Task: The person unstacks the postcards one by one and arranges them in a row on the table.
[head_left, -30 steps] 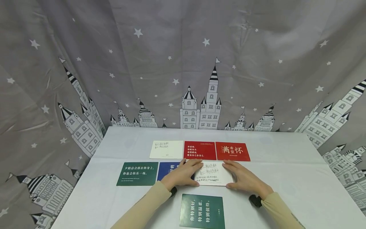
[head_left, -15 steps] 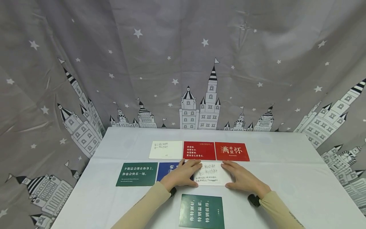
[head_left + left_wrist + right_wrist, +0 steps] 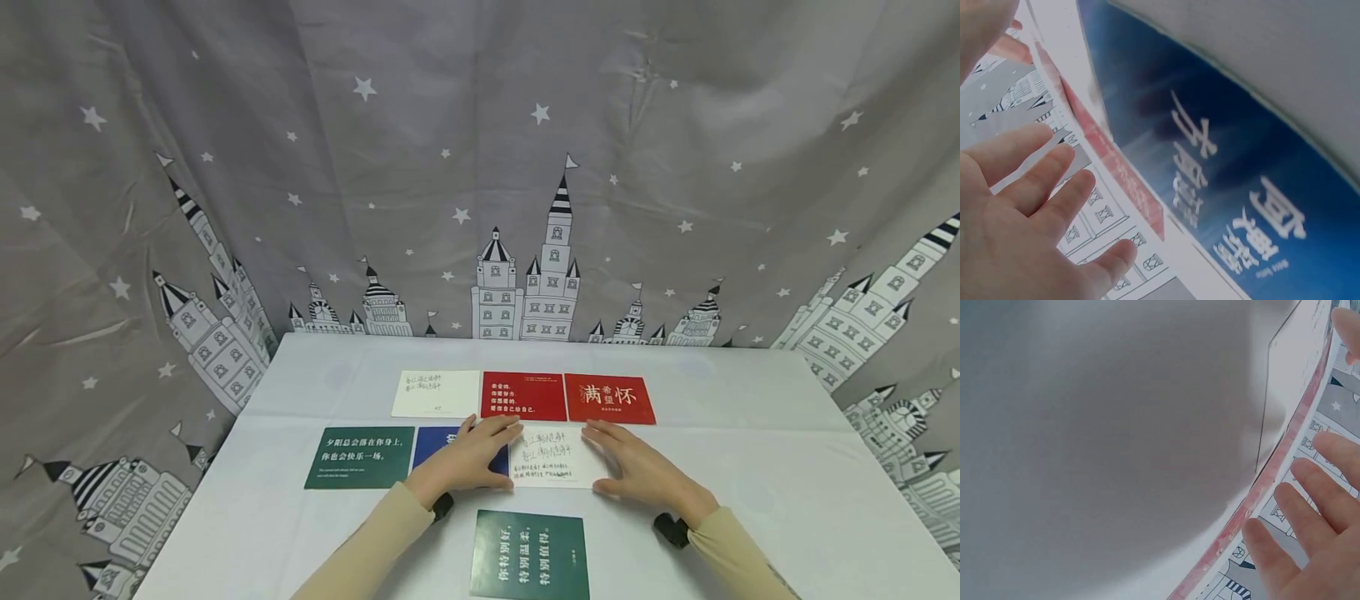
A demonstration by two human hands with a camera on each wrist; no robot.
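A white card [image 3: 551,457] with handwriting lies flat on the table between the two hands. My left hand [image 3: 467,460] is over the right part of a blue card [image 3: 429,448], its fingertips close to the white card's left edge. Its fingers are spread and relaxed in the left wrist view, where white lettering shows on the blue card [image 3: 1141,94]. At the white card's right edge is my right hand [image 3: 647,471], thumb near the lower corner and fingertips at the upper one. The right wrist view shows its fingers [image 3: 1316,494] loosely extended, holding nothing.
Behind the hands, a cream handwritten card [image 3: 437,393], a red card [image 3: 523,395] and another red card [image 3: 611,398] form a row. A green card [image 3: 360,457] lies left of the blue one. Nearer the front is a sideways green card [image 3: 529,554]. A grey castle-print curtain [image 3: 420,167] hangs behind.
My left hand has shifted slightly left, showing more of the white card's left edge and covering more of the blue card. The right hand stays at the white card's right edge.
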